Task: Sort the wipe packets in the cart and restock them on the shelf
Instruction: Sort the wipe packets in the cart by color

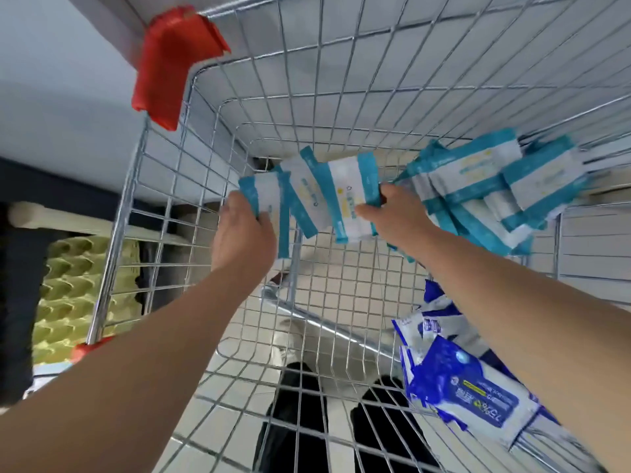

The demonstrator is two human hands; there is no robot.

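Both my arms reach down into a wire shopping cart. My left hand grips a small stack of teal-and-white wipe packets at the cart's far left. My right hand pinches another teal-and-white packet beside them, just right of the left hand's stack. A loose pile of the same teal packets lies along the cart's far right side. Dark blue-and-white wipe packets are heaped at the near right, partly hidden under my right forearm.
Red plastic corner guards sit on the cart rim, one at the top left and one at the near left. Green egg trays lie outside the cart on the left. Tiled floor and my dark shoes show through the cart bottom.
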